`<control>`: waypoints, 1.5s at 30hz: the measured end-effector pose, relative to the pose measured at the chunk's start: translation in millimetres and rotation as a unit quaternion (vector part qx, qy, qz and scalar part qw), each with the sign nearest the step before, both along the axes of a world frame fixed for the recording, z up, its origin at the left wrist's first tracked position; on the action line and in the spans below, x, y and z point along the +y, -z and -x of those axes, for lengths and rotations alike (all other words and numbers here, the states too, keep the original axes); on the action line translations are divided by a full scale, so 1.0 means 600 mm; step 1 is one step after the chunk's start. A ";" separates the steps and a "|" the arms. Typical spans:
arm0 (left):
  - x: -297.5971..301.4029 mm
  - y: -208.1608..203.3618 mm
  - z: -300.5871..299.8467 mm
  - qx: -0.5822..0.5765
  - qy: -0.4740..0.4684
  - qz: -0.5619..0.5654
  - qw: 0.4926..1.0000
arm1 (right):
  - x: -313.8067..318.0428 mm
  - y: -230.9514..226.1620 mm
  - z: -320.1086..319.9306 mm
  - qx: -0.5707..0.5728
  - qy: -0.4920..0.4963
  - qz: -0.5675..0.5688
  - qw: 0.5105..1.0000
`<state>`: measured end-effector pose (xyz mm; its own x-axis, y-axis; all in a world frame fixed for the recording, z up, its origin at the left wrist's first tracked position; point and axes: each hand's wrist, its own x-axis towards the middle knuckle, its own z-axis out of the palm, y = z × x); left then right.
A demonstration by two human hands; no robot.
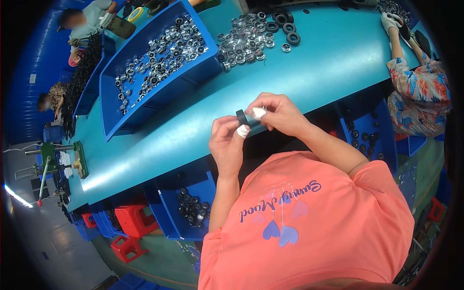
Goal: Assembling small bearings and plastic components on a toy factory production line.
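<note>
Over the near edge of the table, my left hand (226, 142) pinches a small black rubber tyre (241, 116) between thumb and fingers. The tyre is held on edge, facing my right hand (279, 114). Close beside it, my right hand is closed, thumb pressed to fingers, and what it grips is hidden or too small to make out. White wrapping covers both thumb tips. Beyond my hands lies a loose pile of clear and silvery wheel hubs (244, 41), with several black tyres (291, 33) to its right.
A large blue bin (159, 87) of wheel hubs stands on the teal table (324, 70) at left. Under the table are blue bins with black wheels (193, 208). Red stools (135, 221) stand lower left, near a green hand press (48, 157). A gloved co-worker (415, 92) sits at right.
</note>
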<state>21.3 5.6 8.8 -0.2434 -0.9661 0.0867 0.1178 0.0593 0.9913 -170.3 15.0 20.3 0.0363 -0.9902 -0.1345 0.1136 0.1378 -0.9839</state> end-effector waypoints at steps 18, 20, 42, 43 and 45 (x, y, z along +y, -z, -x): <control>0.000 0.031 -0.002 0.179 0.070 -0.119 0.974 | -0.012 -0.003 -0.008 -0.122 -0.085 -0.040 0.988; 0.004 0.033 0.004 0.233 0.080 -0.151 0.957 | -0.016 0.002 -0.004 -0.143 -0.112 -0.061 0.981; 0.005 0.023 0.009 0.232 0.008 -0.174 0.957 | -0.007 -0.024 -0.017 0.200 0.012 0.201 0.959; 0.000 0.030 0.008 0.222 0.010 -0.177 0.959 | -0.009 -0.025 -0.017 0.205 0.015 0.207 0.956; -0.008 0.041 0.008 0.207 0.018 -0.176 0.962 | -0.014 -0.015 -0.009 0.181 0.013 0.198 0.963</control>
